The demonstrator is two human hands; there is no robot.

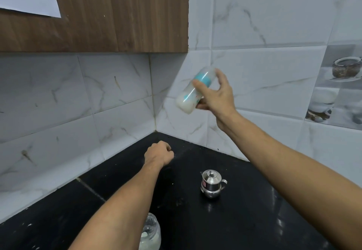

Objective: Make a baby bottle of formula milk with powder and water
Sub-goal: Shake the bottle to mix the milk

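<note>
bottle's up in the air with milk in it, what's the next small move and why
Probably keep shaking a little: the right hand holds the baby bottle tilted and blurred above the counter, white liquid pooled at its lower end. The left hand rests fisted, so it is free.

Counter (pixel 235 220) is showing as glossy black stone, speckled, reflecting light. Jug (pixel 212 184) is looking like polished steel, mirror-bright. Bottle (pixel 193 91) is reading as clear smooth plastic with a teal band, blurred. Jar (pixel 151 232) is appearing as clear glass or plastic; cannot tell which. Wall tiles (pixel 264 24) are looking glazed, marble-veined. Cabinet (pixel 117 14) is showing matt wood-grain.
</note>
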